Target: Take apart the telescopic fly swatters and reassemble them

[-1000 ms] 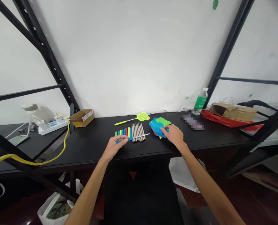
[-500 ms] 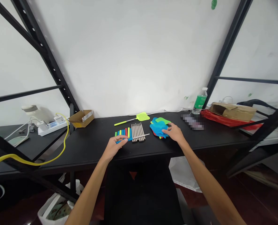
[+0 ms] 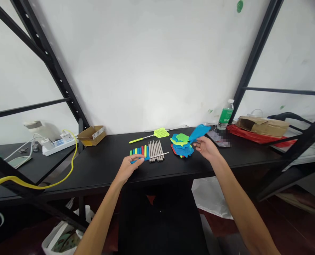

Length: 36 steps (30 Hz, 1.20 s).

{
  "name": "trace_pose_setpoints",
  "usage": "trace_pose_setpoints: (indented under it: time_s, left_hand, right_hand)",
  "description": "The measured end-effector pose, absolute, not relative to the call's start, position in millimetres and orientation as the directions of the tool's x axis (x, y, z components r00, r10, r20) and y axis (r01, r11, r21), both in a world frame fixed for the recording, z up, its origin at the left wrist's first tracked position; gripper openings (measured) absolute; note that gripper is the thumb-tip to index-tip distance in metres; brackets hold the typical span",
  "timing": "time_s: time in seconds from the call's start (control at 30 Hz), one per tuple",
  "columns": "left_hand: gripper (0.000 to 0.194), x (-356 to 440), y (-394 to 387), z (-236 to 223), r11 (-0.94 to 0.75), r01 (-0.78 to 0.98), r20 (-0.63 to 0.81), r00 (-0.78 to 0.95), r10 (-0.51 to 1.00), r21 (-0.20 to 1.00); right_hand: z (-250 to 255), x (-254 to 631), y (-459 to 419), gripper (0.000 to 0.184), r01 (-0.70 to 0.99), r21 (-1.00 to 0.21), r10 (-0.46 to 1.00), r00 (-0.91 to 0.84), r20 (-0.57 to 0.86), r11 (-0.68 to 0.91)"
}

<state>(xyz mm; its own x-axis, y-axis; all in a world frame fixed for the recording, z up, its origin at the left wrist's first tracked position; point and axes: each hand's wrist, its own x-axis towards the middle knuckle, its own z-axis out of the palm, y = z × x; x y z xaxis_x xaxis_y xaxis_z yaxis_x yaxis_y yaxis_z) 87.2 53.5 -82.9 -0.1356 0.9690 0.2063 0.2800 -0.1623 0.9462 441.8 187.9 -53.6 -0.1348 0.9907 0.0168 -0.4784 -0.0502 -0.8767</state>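
Blue paddle [image 3: 200, 132] now raised, pinched by right hand [image 3: 207, 148]; rod [image 3: 157, 155] by left hand [image 3: 129, 166]; black desk [image 3: 99, 159], white wall [image 3: 136, 71]

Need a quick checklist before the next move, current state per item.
1. Left hand gripping the blue handle: ok.
2. Right hand gripping the blue swatter head: ok, head tilted up.
3. Blue swatter head clear of the pile of heads: cannot tell, its low end overlaps the pile in view.
4. Held metal rod clear of the loose rods: cannot tell, it crosses over them in view.
5. Coloured handles in a row: ok, side by side.
6. Pile of heads squared up: not ok, edges stick out unevenly.
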Motion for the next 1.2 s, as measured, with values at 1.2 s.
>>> trace_pose_setpoints:
  time_s: [1.2]
  left_hand:
    - [0.035,87,54,-81,-0.213,0.199,0.236,-0.098,0.967,0.957]
  right_hand:
    - [-60,405,173,0.06,-0.094,-0.973,0.971,-0.09,0.22,0.211]
